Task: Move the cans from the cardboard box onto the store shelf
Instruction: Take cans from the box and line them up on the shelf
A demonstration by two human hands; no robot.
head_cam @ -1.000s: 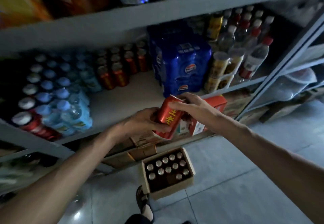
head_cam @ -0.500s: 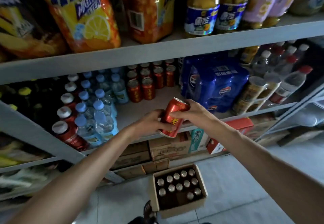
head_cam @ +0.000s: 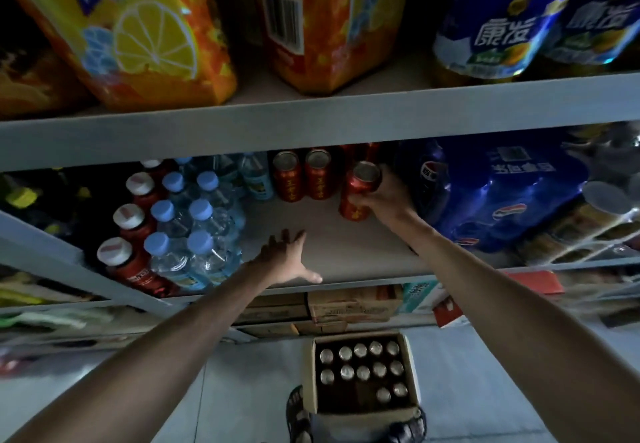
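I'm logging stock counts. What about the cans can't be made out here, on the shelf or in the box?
Head view only:
- shelved cans: the rows behind the front ones are cut off by the upper shelf edge.
- red can in the grip of the right hand: dim light hides whether its base rests on the board.
- cardboard box: the gaps between cans are dark, so there is no sure count.
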